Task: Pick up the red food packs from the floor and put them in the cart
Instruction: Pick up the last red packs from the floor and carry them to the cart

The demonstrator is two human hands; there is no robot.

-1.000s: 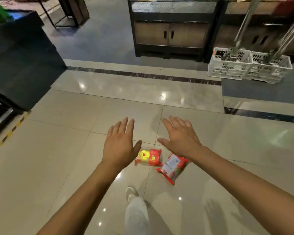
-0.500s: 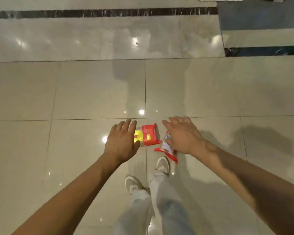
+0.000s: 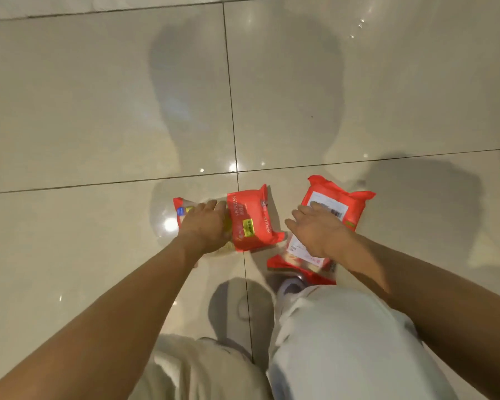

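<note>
Red food packs (image 3: 251,223) lie under outstretched, touching fingers (image 3: 308,210).

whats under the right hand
The right hand is spread over a red food pack lying white label up on the tiled floor. The pack's red ends show; the hand covers its middle, so contact underneath cannot be seen.

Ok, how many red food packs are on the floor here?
2. One pack lies beneath the left hand, straddling the tile seam; the other pack lies beneath the right hand, ahead of a shoe. Legs hide some floor, so more may be unseen.
</note>
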